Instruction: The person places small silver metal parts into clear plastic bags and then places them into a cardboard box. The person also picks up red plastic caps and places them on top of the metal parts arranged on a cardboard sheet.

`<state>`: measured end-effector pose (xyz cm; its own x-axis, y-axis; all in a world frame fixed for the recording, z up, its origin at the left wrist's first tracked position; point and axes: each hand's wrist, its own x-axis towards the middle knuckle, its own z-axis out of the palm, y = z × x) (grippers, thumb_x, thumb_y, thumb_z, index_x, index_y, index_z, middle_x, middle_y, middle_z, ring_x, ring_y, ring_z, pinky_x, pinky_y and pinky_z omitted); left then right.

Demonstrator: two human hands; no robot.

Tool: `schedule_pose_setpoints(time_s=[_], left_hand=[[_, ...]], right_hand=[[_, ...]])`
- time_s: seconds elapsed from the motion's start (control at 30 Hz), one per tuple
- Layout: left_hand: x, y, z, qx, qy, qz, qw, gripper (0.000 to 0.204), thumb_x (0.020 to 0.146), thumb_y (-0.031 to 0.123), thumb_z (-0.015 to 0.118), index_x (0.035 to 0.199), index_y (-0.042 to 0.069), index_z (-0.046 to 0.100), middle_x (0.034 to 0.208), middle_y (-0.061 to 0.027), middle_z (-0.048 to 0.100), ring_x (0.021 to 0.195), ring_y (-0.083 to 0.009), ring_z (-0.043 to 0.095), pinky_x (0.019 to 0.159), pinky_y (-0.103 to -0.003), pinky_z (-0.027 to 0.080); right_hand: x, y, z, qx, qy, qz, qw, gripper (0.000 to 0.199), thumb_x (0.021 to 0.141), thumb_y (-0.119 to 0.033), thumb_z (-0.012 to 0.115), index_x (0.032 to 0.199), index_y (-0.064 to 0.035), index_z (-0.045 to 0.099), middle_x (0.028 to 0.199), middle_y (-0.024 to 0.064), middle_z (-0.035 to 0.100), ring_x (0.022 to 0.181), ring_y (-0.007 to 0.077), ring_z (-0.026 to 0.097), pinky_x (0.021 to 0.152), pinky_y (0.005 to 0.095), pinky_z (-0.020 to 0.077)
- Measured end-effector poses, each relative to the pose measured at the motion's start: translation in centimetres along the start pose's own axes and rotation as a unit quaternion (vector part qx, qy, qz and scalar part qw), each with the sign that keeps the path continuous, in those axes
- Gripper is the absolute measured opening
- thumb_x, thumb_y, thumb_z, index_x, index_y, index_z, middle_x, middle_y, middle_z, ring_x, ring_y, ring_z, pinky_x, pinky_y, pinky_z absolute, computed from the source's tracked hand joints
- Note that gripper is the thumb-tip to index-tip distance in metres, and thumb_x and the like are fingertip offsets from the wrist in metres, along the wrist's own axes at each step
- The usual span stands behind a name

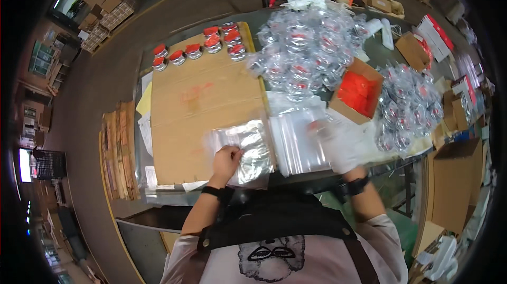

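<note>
My left hand [227, 161] is closed at the edge of a clear plastic bag [248, 149], which lies partly over the cardboard sheet [206, 107]. My right hand [340, 149], in a white glove, is smeared by motion; its fingers cannot be made out. It hovers by the right edge of a stack of clear plastic bags [298, 149]. Several short silvery round pieces with red tops [194, 50] stand along the far part of the cardboard.
A big heap of bagged silvery pieces [301, 46] covers the table's far middle, with a smaller heap [404, 107] at right. Between them sits an open carton [364, 72] holding red pieces. Cartons [457, 183] stand beside the table at right; wooden boards [120, 149] are at left.
</note>
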<state>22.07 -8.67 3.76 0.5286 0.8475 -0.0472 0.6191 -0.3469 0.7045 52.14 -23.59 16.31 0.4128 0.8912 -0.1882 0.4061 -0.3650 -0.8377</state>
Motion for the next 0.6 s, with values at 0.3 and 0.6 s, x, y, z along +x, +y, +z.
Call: schedule_pose_setpoints(time_s=[0.3,0.6], left_hand=[[-0.7,0.5,-11.2,-0.081,0.066,0.011,0.995,0.036,0.078,0.015,0.08,0.105,0.0,0.063,0.085,-0.0069,0.062,0.069,-0.012,0.057,0.061,-0.026,0.046],[-0.6,-11.5,-26.1,-0.364,0.196,-0.175,0.893,0.019,0.096,0.02,0.059,0.106,0.006,0.066,0.08,0.0036,0.06,0.069,-0.0029,0.05,0.061,-0.019,0.041]], right_hand=[[5.1,-10.5,17.6,0.135,-0.179,0.021,0.974,0.026,0.087,-0.023,0.064,0.081,0.0023,0.069,0.074,0.011,0.067,0.069,0.0184,0.061,0.065,0.0333,0.0493],[21.9,-12.7,25.8,-0.142,0.106,-0.134,0.975,0.038,0.093,-0.035,0.057,0.081,0.0006,0.062,0.076,0.0198,0.065,0.073,0.0352,0.064,0.062,0.0432,0.0489]])
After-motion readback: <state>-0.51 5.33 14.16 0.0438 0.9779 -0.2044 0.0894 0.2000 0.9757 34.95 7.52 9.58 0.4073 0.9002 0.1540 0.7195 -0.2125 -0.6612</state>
